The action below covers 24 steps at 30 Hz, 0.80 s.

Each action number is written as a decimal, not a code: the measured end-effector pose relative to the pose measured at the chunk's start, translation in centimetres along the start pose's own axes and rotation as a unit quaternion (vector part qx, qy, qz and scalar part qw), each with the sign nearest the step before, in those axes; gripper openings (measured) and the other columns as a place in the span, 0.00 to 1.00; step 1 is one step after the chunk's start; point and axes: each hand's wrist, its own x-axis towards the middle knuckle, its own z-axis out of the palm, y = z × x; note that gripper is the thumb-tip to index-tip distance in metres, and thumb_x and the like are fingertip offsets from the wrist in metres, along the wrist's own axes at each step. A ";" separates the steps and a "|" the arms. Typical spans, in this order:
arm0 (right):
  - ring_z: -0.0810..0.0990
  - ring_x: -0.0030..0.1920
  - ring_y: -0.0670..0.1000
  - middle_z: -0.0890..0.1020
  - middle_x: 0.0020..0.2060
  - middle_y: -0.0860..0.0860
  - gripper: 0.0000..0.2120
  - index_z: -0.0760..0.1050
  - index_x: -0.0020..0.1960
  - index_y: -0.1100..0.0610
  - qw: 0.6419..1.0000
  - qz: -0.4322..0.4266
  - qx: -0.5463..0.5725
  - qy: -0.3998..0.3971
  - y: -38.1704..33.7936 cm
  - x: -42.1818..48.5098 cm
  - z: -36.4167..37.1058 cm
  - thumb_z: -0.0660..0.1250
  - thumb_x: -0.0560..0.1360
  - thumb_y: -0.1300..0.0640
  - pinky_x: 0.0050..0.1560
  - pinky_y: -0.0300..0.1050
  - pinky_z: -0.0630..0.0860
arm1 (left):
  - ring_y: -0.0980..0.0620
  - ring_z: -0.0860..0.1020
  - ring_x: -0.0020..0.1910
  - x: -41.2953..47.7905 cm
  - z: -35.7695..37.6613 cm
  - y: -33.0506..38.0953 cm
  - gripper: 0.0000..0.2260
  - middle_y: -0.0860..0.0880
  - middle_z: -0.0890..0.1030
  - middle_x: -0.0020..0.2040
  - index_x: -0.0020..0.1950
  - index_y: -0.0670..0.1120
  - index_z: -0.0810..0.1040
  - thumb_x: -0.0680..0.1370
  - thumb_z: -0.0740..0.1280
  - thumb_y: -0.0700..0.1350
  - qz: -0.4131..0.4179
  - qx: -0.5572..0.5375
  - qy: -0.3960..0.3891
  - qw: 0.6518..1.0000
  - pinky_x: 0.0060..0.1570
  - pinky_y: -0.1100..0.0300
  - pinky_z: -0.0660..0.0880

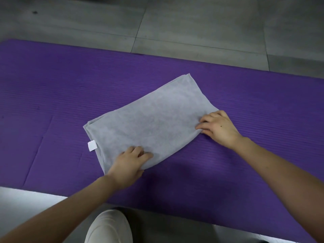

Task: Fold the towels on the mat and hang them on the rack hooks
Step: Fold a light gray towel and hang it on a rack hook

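From the head camera, looking down: a purple mat (pixel 52 88) runs across the whole width, and on it lies one pale grey towel (pixel 150 121), folded into a layered rectangle and set at a slant. That is the task's piece, flat on the mat between the two hands.

The left hand (pixel 129 160) is at the towel's near corner. Its fingers are curled over the top of the cloth and the thumb is tucked at the edge beneath, so it pinches that corner. The right hand (pixel 219 127) is at the next corner along the same edge, farther off and to the right. Its fingers are spread on top with the thumb coming in low at the hem, so it is clamped on the towel too. The hands are well apart, with the towel's near edge running between them. Both forearms are bare and reach in from the bottom of the view.

Just to the left of the left hand, a small white tag (pixel 92 145) sticks out from the towel's edge onto the mat. That end of the towel shows stacked layers at the corner. The end beyond the right hand comes to a soft point.

Past both hands, beyond the far side of the mat, is grey tiled floor (pixel 192 23). Below the left forearm, close to the camera, a knee (pixel 108 227) in light trousers shows.
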 end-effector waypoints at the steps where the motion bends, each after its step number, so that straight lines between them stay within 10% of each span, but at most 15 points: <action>1: 0.80 0.40 0.52 0.81 0.38 0.45 0.05 0.82 0.44 0.49 1.000 -0.003 0.001 0.008 -0.2 -0.2 -0.2 0.73 0.69 0.56 0.53 0.46 0.60 | 0.48 0.80 0.40 0.0 -0.4 -0.2 0.29 0.50 0.79 0.45 0.57 0.55 0.70 0.60 0.76 0.44 0.014 -0.013 0.005 1.000 0.31 0.58 0.79; 5: 0.78 0.32 0.46 0.77 0.30 0.42 0.08 0.79 0.38 0.45 0.997 -0.035 0.018 -0.071 -2.7 -4.0 -2.1 0.62 0.71 0.47 0.45 0.46 0.68 | 0.51 0.79 0.51 -0.4 -3.5 -1.3 0.14 0.50 0.81 0.53 0.58 0.50 0.78 0.74 0.64 0.39 0.023 -0.085 -0.086 0.992 0.52 0.63 0.73; 10: 0.74 0.36 0.43 0.77 0.33 0.42 0.04 0.77 0.45 0.46 0.940 0.064 0.196 -0.271 -5.4 -8.9 -5.0 0.64 0.78 0.50 0.44 0.34 0.67 | 0.62 0.71 0.43 -2.7 -5.9 -3.3 0.07 0.60 0.72 0.43 0.56 0.52 0.75 0.79 0.62 0.48 -0.029 -0.063 -0.157 0.985 0.39 0.72 0.64; 14: 0.77 0.38 0.42 0.80 0.34 0.41 0.06 0.75 0.45 0.43 0.918 0.209 0.309 -0.138 -4.5 -8.0 -5.9 0.69 0.75 0.54 0.43 0.38 0.72 | 0.64 0.73 0.35 -1.7 -8.0 -4.7 0.09 0.61 0.75 0.33 0.39 0.60 0.71 0.78 0.64 0.49 -0.101 -0.122 -0.057 0.986 0.35 0.69 0.66; 24: 0.74 0.37 0.45 0.81 0.36 0.55 0.05 0.80 0.40 0.49 0.865 0.304 0.397 -0.040 1.1 0.1 -4.8 0.72 0.72 0.57 0.42 0.37 0.71 | 0.48 0.79 0.44 7.4 -9.9 -9.3 0.09 0.50 0.82 0.43 0.50 0.48 0.81 0.76 0.68 0.52 -0.139 -0.128 0.039 0.981 0.48 0.54 0.74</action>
